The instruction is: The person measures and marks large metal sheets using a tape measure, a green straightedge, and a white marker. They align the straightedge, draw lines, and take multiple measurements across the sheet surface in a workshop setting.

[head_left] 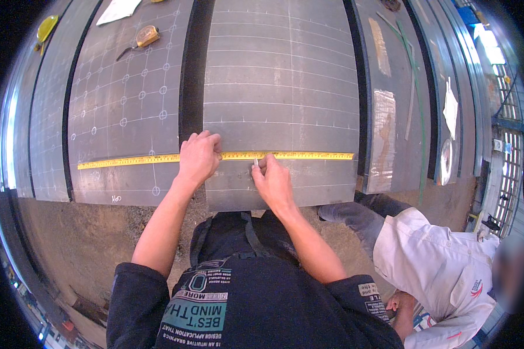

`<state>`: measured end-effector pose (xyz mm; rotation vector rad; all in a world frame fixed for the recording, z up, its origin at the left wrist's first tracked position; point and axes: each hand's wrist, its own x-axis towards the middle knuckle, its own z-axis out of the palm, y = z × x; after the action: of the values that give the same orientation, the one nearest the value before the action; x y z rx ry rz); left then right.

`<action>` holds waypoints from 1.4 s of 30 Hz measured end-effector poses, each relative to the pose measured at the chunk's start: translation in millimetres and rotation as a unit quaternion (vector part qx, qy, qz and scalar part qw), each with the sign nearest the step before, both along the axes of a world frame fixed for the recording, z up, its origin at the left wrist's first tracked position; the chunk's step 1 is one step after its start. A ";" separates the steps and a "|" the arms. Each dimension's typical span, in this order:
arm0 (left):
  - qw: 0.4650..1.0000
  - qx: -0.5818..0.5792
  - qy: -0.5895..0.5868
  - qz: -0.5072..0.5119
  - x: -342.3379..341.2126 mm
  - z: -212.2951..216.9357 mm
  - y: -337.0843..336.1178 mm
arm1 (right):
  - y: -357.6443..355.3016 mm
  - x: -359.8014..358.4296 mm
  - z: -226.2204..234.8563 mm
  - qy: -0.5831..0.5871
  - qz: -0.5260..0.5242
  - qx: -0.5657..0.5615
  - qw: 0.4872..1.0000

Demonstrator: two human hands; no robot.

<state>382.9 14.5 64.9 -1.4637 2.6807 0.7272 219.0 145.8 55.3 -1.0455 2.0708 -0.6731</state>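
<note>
A yellow measuring tape (239, 156) lies stretched crosswise over a grey steel plate (279, 70) and the plate to its left. My left hand (199, 156) is closed over the tape at the gap between these two plates, its fingers curled toward the centre plate's left edge. Just below the tape, my right hand (275, 181) pinches a small whitish stick of chalk (255, 163), its tip at the tape's lower edge. Thin white lines cross the centre plate beyond my hands.
The left plate (108, 131) bears chalk lines and circles. On it are a tape measure case (148, 36) with a dark strap and a white paper (117, 10). Dark gaps separate the plates. A person in a light shirt (431, 250) is close on my right.
</note>
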 end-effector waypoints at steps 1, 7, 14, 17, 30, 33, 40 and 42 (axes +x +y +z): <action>1.000 0.000 0.003 0.001 1.1 -1.1 -0.3 | -0.9 0.7 1.8 -0.005 0.003 0.003 1.000; 1.000 0.006 0.010 -0.006 -1.0 -1.5 -2.2 | -7.4 13.3 -0.8 0.121 0.024 -0.029 0.992; 1.000 -0.001 -0.013 0.006 4.2 -6.0 -0.5 | 13.5 -31.6 68.8 0.124 0.136 0.170 0.968; 1.000 0.012 -0.016 0.007 4.5 -3.6 -0.1 | 23.5 -69.2 71.7 0.199 0.082 0.170 0.962; 0.999 0.029 0.020 -0.019 12.4 4.3 17.9 | 53.9 -197.1 30.1 0.316 0.219 0.038 0.922; 0.997 0.069 0.014 -0.011 19.5 14.0 37.3 | 68.7 -191.6 34.1 0.279 0.235 0.075 0.928; 0.998 0.057 0.007 -0.021 22.3 13.3 60.3 | 96.9 -186.0 20.4 0.236 0.205 0.057 0.948; 0.998 0.054 0.005 -0.026 22.5 12.6 61.4 | 97.6 -185.6 20.3 0.230 0.202 0.051 0.951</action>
<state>405.4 76.0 77.5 -1.3637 2.6297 0.8641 33.4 243.3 75.6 -1.6217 2.1369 -0.1152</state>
